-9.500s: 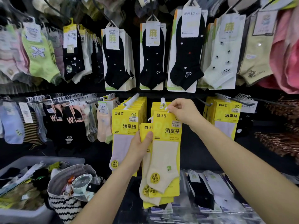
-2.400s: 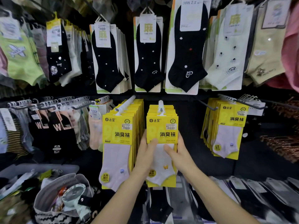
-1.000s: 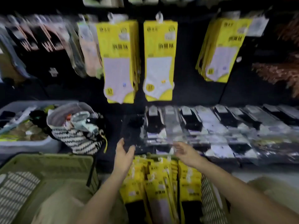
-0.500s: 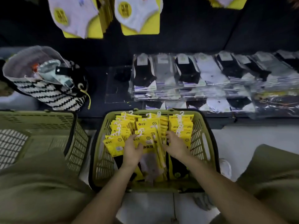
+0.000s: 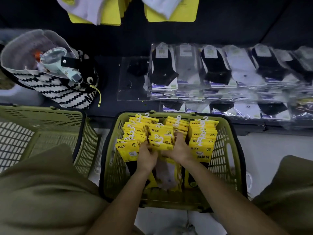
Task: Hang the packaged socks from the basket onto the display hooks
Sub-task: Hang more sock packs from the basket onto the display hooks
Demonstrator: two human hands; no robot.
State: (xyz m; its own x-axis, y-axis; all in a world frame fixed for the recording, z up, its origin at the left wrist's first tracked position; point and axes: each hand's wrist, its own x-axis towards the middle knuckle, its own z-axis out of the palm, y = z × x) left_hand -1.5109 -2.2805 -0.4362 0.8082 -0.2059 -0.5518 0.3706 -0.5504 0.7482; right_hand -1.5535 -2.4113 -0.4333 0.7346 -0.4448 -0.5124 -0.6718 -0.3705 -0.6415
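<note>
1. At the far left an empty olive-green shopping basket [image 5: 42,129] stands on the floor, just beside the person's olive-clad knee [image 5: 42,192].
2. Behind it, on the dark table [image 5: 108,68], a black-and-white zigzag tote bag [image 5: 55,92] stands open with small items inside.
3. Along the top edge hang the lower ends of two yellow sock packs [image 5: 94,12], each with a pale sock on it.
4. In the centre a second green basket [image 5: 227,150] sits on the floor between the knees. It holds three rows of yellow sock packs, their white plastic hooks pointing up.
5. The left hand [image 5: 147,155] is inside this basket, its grip curled on the left side of the middle bundle of sock packs [image 5: 160,134].
6. The right hand [image 5: 179,150] grasps the same bundle from the right, with its fingers [image 5: 177,135] running up the side.
7. To the right, clear-wrapped ankle socks [image 5: 216,70] in black, grey and white lie in overlapping stacks on the table.
</note>
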